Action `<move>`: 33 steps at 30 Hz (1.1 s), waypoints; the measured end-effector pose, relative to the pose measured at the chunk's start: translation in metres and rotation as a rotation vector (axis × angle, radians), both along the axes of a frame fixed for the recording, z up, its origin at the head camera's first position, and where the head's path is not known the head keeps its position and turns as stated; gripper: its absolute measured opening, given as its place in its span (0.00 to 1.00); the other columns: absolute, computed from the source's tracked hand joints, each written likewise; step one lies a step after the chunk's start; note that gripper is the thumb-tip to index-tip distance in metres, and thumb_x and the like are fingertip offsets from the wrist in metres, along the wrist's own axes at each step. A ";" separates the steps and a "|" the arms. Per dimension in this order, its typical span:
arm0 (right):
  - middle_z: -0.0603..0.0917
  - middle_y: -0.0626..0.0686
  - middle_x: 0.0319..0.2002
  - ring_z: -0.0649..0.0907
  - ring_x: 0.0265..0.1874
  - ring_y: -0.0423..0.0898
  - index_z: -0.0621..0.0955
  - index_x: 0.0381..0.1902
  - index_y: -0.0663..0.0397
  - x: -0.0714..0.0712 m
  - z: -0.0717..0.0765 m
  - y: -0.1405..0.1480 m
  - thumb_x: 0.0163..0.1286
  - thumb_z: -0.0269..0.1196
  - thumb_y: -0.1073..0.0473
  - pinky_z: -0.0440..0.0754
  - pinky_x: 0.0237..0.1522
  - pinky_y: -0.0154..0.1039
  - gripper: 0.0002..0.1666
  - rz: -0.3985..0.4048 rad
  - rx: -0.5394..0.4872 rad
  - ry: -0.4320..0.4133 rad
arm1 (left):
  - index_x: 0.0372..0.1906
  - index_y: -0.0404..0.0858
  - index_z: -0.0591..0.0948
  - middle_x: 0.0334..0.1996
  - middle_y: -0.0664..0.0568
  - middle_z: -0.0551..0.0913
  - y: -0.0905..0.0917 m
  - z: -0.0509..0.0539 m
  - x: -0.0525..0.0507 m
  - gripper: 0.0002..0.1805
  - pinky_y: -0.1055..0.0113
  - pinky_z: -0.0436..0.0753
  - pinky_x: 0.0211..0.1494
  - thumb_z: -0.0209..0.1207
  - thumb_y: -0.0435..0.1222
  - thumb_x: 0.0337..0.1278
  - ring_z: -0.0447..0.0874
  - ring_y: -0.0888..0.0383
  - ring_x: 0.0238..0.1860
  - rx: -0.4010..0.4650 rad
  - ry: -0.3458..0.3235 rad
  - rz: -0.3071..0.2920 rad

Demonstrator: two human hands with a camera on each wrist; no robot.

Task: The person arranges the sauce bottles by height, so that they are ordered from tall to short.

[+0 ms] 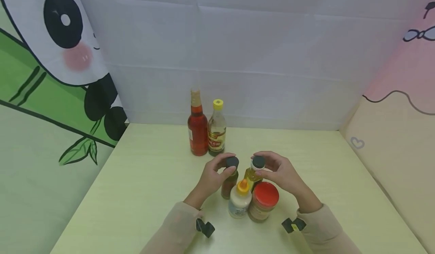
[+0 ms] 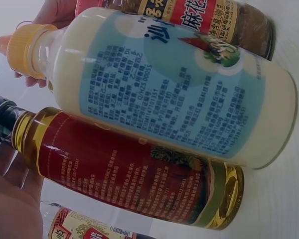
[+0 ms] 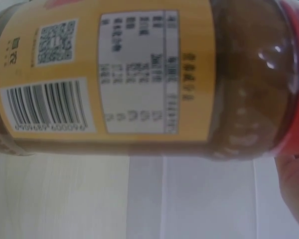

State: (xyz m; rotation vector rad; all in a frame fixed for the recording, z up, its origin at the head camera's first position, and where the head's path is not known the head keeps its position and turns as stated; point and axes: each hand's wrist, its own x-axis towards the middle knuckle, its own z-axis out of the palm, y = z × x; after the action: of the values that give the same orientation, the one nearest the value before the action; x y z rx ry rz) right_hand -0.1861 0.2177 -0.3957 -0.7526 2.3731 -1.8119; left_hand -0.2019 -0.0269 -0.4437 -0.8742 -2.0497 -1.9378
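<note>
A big pale cloth wall (image 1: pixel 238 50) hangs at the back, and a wide, light yellow table (image 1: pixel 153 163) sits in front of it. Near the back stands a tall red glass bottle (image 1: pixel 198 133) with a tan top, and just beside it a clear glass bottle (image 1: pixel 217 127) with a yellow cap and dark liquid low inside. Closer in are two glass bottles with dark caps: a yellow oil bottle with a dark red label (image 1: pixel 228 186), and to its right a golden bottle with a white ring under its cap (image 1: pixel 250 176). The left hand (image 1: pixel 211 176) is partly closed — thumb and fingers bend around the red-label one's cap. The right hand (image 1: pixel 285 171) pinches the golden one near its cap in the same way. In front, between the arms, stand a round brown jar with a red lid (image 1: pixel 263 205) and — just beside it — a white squeeze bottle with a yellow-orange top (image 1: pixel 239 201). All the bottles stand upright.
</note>
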 end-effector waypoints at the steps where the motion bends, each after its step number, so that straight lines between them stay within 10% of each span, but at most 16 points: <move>1: 0.79 0.63 0.55 0.78 0.57 0.59 0.75 0.59 0.65 0.000 0.000 0.000 0.61 0.68 0.70 0.76 0.55 0.37 0.27 -0.001 0.001 0.000 | 0.55 0.30 0.77 0.49 0.38 0.81 0.000 0.000 0.000 0.18 0.55 0.79 0.55 0.60 0.25 0.60 0.82 0.48 0.49 -0.003 -0.001 0.002; 15: 0.81 0.61 0.52 0.80 0.55 0.53 0.76 0.57 0.66 0.001 0.003 -0.004 0.61 0.68 0.70 0.76 0.56 0.43 0.26 -0.040 0.007 0.035 | 0.52 0.22 0.74 0.47 0.32 0.79 -0.001 0.036 0.020 0.16 0.55 0.80 0.53 0.58 0.21 0.59 0.82 0.42 0.47 -0.026 -0.007 0.006; 22: 0.82 0.62 0.50 0.83 0.49 0.44 0.77 0.56 0.67 0.001 0.002 -0.005 0.60 0.68 0.72 0.77 0.54 0.38 0.25 -0.058 -0.026 0.054 | 0.55 0.28 0.75 0.49 0.35 0.80 0.002 0.006 0.003 0.18 0.54 0.79 0.54 0.59 0.23 0.60 0.81 0.44 0.49 -0.021 -0.022 0.013; 33: 0.83 0.60 0.48 0.83 0.48 0.44 0.78 0.54 0.68 -0.003 0.007 -0.006 0.59 0.68 0.73 0.78 0.53 0.36 0.24 -0.069 -0.051 0.094 | 0.55 0.32 0.76 0.49 0.39 0.81 0.001 0.000 0.000 0.17 0.56 0.79 0.55 0.59 0.29 0.63 0.81 0.48 0.49 0.006 -0.014 0.000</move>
State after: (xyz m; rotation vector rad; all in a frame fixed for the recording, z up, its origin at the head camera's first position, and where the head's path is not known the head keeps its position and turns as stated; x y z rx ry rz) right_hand -0.1894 0.2115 -0.3883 -0.7881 2.4482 -1.9117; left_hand -0.2023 -0.0258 -0.4439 -0.8623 -2.0502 -1.9549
